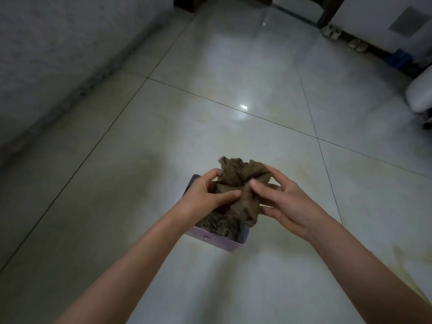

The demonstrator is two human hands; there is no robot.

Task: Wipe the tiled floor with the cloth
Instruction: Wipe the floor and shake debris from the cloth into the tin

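A crumpled brown cloth [240, 181] is bunched up between both hands, above a small lilac box [224, 242] that stands on the glossy pale tiled floor [233, 90]. My left hand [205, 195] grips the cloth's left side with thumb and curled fingers. My right hand [287, 202] holds its right side, thumb pressing into the fabric and fingers curled behind. The cloth's lower end hangs down into the box, which holds dark debris [219, 224].
A grey wall [58, 47] runs along the left. Dark furniture legs [329, 10] and shoes [332, 31] stand at the far right wall. A white rounded object [420, 92] sits at the right edge. Dark grout lines cross the floor.
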